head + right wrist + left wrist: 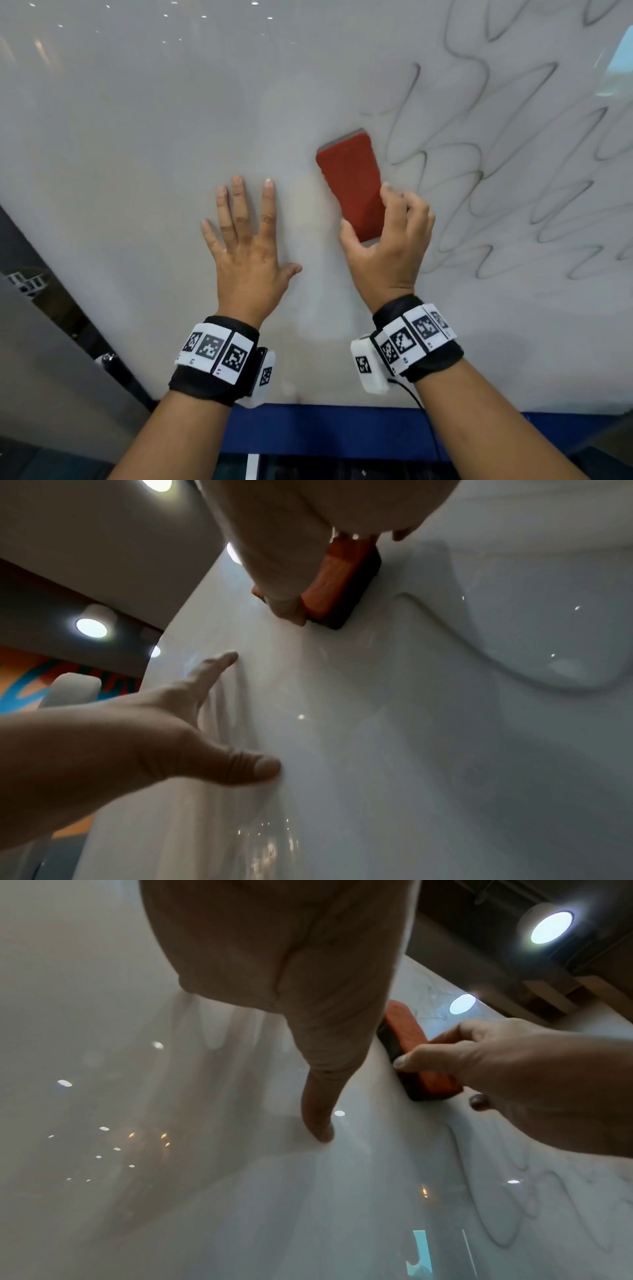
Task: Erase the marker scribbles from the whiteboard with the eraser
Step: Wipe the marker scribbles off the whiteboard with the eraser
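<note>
Glossy white whiteboard (171,137) filled most of the head view. Looping grey-black marker scribbles (496,164) covered its right portion; the left portion showed no lines, only reflected ceiling lights.

Red rectangular eraser with a dark felt underside (352,185) lay flat against the board, its long axis tilted slightly left at the top, just left of the nearest scribble loops. Right hand (390,246) had a grip on the eraser's lower end: thumb on the left edge, fingers curled over the right edge. Right wrist view confirmed the dark pad (356,599) was in contact with the board surface.

Left hand (250,253) lay spread and flat on the board just left of the eraser, fingers straight, grasping nothing; fingertips touched the surface in the left wrist view (318,1123).

Both wrists carried black bands with white square-coded marker tiles (219,356). A blue strip (325,431) ran along the board's lower edge.
</note>
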Demonstrator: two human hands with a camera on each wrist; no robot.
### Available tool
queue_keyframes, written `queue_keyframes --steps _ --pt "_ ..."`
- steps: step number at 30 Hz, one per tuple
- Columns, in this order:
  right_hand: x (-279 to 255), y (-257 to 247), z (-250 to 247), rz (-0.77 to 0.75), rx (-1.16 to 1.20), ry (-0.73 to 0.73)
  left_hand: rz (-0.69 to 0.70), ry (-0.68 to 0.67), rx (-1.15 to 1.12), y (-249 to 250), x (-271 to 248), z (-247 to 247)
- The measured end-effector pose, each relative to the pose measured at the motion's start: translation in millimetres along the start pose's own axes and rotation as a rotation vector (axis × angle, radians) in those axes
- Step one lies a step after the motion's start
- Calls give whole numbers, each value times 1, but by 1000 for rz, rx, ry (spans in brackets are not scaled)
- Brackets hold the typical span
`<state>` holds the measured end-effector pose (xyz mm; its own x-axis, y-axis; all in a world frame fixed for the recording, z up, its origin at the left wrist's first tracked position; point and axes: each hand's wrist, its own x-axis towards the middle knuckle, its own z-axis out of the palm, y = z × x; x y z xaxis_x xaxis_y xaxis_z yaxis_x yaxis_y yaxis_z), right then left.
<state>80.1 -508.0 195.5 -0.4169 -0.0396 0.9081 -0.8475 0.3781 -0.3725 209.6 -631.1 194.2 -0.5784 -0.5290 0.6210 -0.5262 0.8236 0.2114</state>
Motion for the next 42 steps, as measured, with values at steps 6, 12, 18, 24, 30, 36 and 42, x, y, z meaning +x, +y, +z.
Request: queue_keyframes --steps 6,12,18,24,30,36,42 --pt "-33 2 6 16 6 -52 116 45 2 28 23 -18" --pt "-53 28 0 -6 -42 -88 126 -6 71 25 25 -14" --pt "-113 45 -13 204 -65 -166 135 -5 114 21 23 -14" --pt "-26 18 -8 209 63 29 126 -6 110 24 22 -11" --pt "-38 30 -11 187 -2 1 95 47 67 29 20 -14" --pt "-52 40 -24 242 14 -69 156 98 111 55 38 -25" --pt "48 10 -24 89 83 86 153 89 116 58 43 -18"
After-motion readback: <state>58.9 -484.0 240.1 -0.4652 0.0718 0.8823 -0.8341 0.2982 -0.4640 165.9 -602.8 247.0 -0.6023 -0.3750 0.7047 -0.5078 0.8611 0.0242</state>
